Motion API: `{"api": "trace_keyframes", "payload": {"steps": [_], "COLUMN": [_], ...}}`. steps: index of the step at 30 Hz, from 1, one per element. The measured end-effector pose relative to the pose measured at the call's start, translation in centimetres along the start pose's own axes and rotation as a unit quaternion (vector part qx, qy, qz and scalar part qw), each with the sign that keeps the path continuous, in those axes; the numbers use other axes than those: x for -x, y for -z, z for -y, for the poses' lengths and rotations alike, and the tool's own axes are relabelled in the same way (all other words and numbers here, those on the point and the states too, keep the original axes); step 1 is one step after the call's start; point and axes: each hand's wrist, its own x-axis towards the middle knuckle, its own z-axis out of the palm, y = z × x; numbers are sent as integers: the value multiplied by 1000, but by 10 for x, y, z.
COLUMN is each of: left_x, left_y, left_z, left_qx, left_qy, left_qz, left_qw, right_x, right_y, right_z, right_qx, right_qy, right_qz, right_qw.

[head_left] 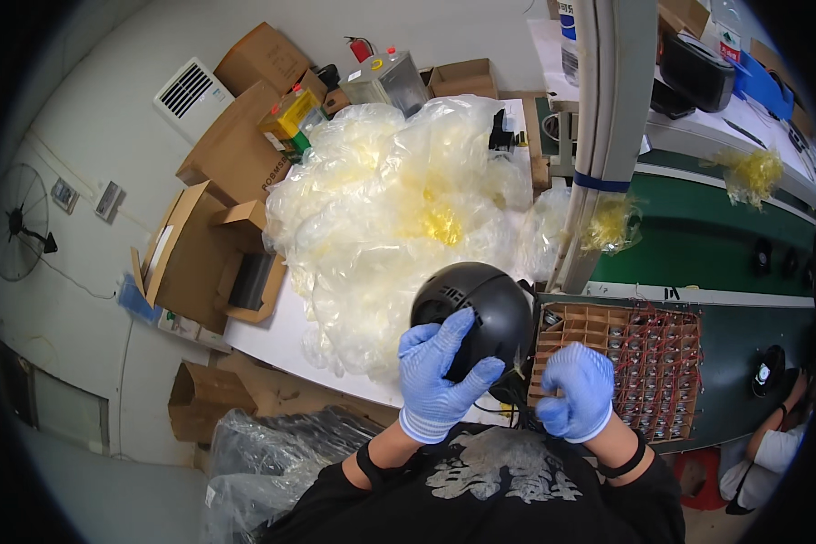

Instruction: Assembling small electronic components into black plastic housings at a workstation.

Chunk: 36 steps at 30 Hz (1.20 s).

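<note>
Grip of left hand (435,376) touches black dome (494,304), clamping unclear; right hand (578,390) curls together, its palm hidden.

From here I see the left hand (429,390) and right hand (578,385) in blue striped gloves (423,410), black bands (368,466) around both forearms (391,451), black shirt (372,512) with silver-grey print (494,458).

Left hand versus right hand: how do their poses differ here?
The left hand is spread against the black shell; the right hand is curled. The left hand overlaps the shell in view; the right hand overlaps the divided box. Both are gloved in light blue.
</note>
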Motion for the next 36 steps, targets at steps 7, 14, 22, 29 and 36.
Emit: {"api": "trace_keyframes", "payload": {"steps": [7,14,22,29,36], "left_x": [-1,1,-6,-11,-2], "left_y": [1,0,0,-4,-13], "left_z": [1,0,3,14,25], "left_qx": [-100,-153,-193,33,249], "left_qy": [-119,-138,-185,29,193], "left_qz": [-43,-14,-44,-73,-48], "left_qw": [987,978,963,996,948], "right_x": [-31,-24,-25,2,-2], "right_y": [-6,-11,-27,-44,-40], "right_z": [22,13,-3,0,-1], "right_qx": [111,108,33,-242,-94], "right_qy": [-156,-179,-205,-246,-140], "right_qz": [142,145,118,-74,-48], "right_qw": [971,967,971,936,985]}}
